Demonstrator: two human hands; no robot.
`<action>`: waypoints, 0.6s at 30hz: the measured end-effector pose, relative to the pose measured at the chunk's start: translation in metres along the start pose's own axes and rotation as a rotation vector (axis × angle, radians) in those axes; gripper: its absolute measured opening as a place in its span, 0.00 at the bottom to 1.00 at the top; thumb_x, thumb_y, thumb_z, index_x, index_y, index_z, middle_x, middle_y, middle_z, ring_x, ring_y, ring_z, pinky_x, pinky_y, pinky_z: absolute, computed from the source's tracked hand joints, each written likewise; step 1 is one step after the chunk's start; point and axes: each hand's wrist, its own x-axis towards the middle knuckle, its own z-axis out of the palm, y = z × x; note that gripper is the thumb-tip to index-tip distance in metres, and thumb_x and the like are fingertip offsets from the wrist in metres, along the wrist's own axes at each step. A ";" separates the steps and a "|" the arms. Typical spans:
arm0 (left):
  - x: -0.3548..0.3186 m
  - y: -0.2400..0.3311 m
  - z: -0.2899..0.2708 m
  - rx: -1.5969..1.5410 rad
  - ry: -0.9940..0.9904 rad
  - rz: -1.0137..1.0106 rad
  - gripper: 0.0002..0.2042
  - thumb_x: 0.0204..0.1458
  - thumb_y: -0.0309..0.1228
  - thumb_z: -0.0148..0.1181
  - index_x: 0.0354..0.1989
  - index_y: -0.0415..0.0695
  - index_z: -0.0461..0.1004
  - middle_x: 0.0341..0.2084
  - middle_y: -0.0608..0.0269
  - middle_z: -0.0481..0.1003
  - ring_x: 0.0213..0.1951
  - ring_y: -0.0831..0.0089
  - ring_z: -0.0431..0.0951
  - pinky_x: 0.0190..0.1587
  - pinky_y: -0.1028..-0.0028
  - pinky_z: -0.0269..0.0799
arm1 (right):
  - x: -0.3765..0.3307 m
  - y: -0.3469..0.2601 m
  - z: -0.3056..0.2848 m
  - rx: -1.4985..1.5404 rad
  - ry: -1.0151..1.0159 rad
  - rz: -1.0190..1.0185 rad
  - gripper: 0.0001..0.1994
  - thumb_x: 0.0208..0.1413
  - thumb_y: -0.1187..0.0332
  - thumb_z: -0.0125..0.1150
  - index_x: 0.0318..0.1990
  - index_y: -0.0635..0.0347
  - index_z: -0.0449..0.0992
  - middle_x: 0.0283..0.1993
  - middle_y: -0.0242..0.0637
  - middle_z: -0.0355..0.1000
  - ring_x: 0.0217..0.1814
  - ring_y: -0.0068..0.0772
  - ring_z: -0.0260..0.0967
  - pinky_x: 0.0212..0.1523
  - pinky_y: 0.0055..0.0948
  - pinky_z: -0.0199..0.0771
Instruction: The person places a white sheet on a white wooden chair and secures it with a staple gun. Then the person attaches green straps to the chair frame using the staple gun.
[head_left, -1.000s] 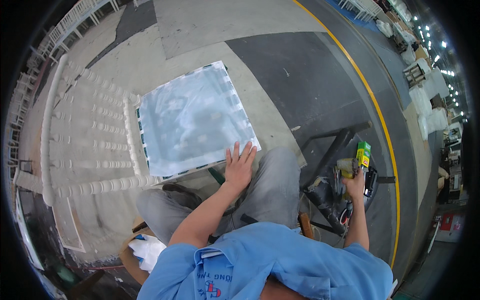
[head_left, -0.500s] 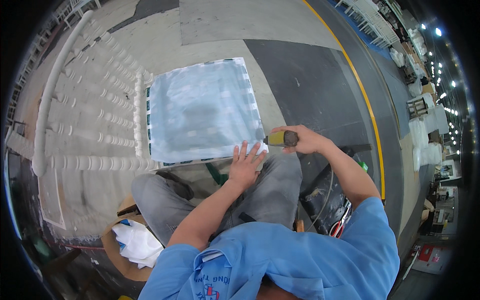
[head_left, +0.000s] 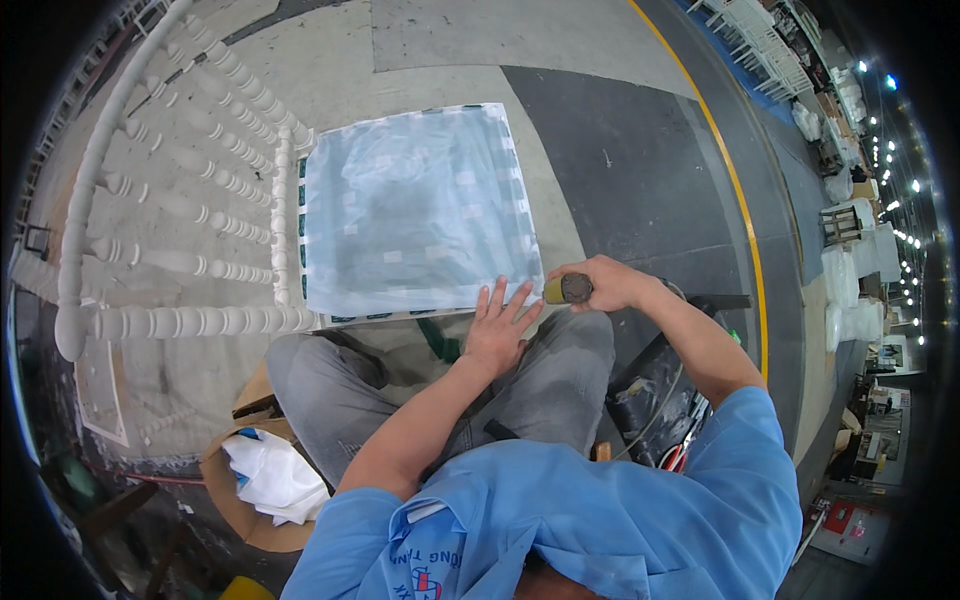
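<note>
Chair back (head_left: 197, 212): white, spindled;
Box (head_left: 225, 515): brown, white cloth (head_left: 275, 480) inside;
Seat (head_left: 415, 215): blue-covered, between chair back and tool (head_left: 574, 289);
Lettering (head_left: 430, 556): dark blue, on the blue shirt (head_left: 600, 510);
Left hand (head_left: 497, 340): flat, spread on the seat's near-right corner, gripping nothing;
Tool: yellow-and-brown, beside that corner;
Right hand (head_left: 616, 282): curled round the tool

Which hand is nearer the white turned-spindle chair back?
Left. The left hand is right of the chair back, touching the square pale-blue seat; the right hand, holding a yellow-brown tool, is farther right.
</note>
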 end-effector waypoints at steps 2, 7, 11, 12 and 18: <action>-0.004 -0.005 -0.001 -0.003 0.033 0.028 0.38 0.53 0.41 0.68 0.74 0.63 0.59 0.77 0.61 0.48 0.77 0.45 0.44 0.76 0.48 0.40 | 0.001 -0.006 0.000 -0.020 -0.021 0.038 0.32 0.46 0.69 0.74 0.63 0.46 0.73 0.49 0.47 0.80 0.52 0.52 0.78 0.54 0.42 0.76; -0.037 -0.022 -0.006 -0.042 0.206 -0.073 0.35 0.57 0.38 0.63 0.73 0.56 0.59 0.74 0.49 0.53 0.73 0.43 0.54 0.74 0.49 0.49 | -0.003 -0.006 0.000 -0.057 -0.024 0.077 0.33 0.46 0.68 0.74 0.64 0.43 0.72 0.48 0.46 0.80 0.52 0.52 0.77 0.54 0.43 0.75; -0.073 -0.044 -0.016 0.023 0.263 -0.364 0.31 0.60 0.38 0.60 0.73 0.51 0.60 0.73 0.46 0.56 0.73 0.45 0.56 0.73 0.48 0.51 | 0.002 -0.010 0.002 -0.089 -0.033 0.100 0.33 0.46 0.68 0.74 0.64 0.43 0.72 0.49 0.46 0.80 0.53 0.52 0.76 0.55 0.42 0.75; -0.081 -0.048 -0.019 0.013 0.285 -0.416 0.31 0.61 0.38 0.59 0.73 0.50 0.60 0.72 0.46 0.58 0.72 0.45 0.57 0.73 0.48 0.51 | 0.001 -0.009 0.003 -0.081 -0.022 0.096 0.33 0.46 0.68 0.74 0.64 0.43 0.72 0.49 0.46 0.80 0.53 0.53 0.76 0.55 0.42 0.75; -0.112 -0.076 -0.032 -0.765 0.424 -0.921 0.32 0.64 0.42 0.57 0.73 0.46 0.57 0.62 0.42 0.71 0.65 0.44 0.68 0.70 0.47 0.54 | -0.004 -0.006 0.010 -0.084 0.027 0.093 0.34 0.44 0.68 0.74 0.63 0.43 0.73 0.49 0.47 0.79 0.54 0.53 0.76 0.55 0.42 0.75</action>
